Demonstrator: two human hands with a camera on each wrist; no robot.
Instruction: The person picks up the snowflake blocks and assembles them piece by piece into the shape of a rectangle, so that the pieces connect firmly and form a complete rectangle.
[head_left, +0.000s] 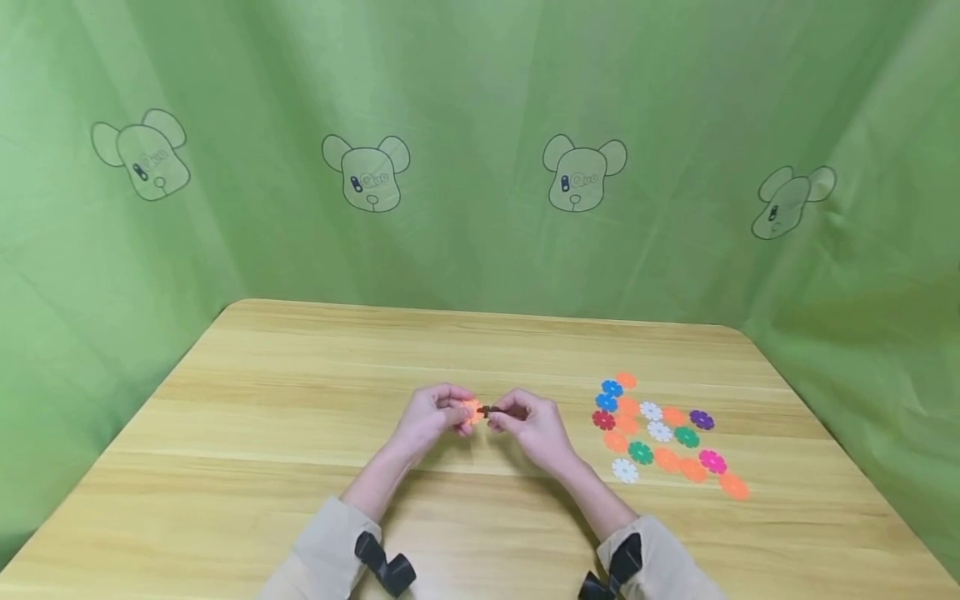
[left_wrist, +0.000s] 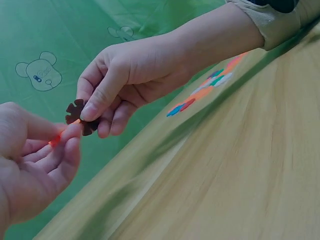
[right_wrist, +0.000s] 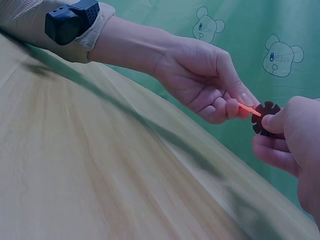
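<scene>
My left hand pinches an orange notched plastic disc between thumb and fingers. Facing it, my right hand holds a dark brown notched disc by its edge. In the right wrist view the orange disc appears edge-on, its rim meeting the brown disc, whose flat face shows. From the left wrist, fingertips cover much of both pieces. Both hands are raised over the middle of the table, close together.
On the right half of the wooden table lie several loose flower-shaped discs, among them a purple one, a pink one, a red one and a white one. A green curtain with printed mouse heads stands behind.
</scene>
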